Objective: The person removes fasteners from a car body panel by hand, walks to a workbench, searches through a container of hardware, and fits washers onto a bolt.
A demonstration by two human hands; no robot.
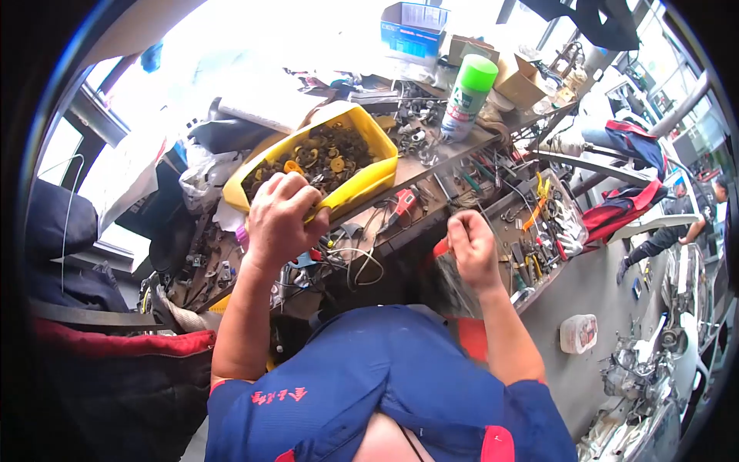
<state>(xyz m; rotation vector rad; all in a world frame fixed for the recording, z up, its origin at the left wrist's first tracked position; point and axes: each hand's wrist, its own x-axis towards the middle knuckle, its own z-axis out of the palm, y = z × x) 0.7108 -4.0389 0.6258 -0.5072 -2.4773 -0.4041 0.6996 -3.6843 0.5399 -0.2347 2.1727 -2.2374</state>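
So the yellow bin (371, 180) sits open side up on the bench (460, 153), angled a bit, loaded with small dark parts (348, 144), mostly too jumbled to make out, plus an orange round piece (292, 166) and a yellowish disc (336, 164) to its right

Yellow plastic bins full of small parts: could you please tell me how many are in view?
1: the open yellow plastic bin, left of the white, green-capped spray can, with the left hand at its near side. Others may be hidden.
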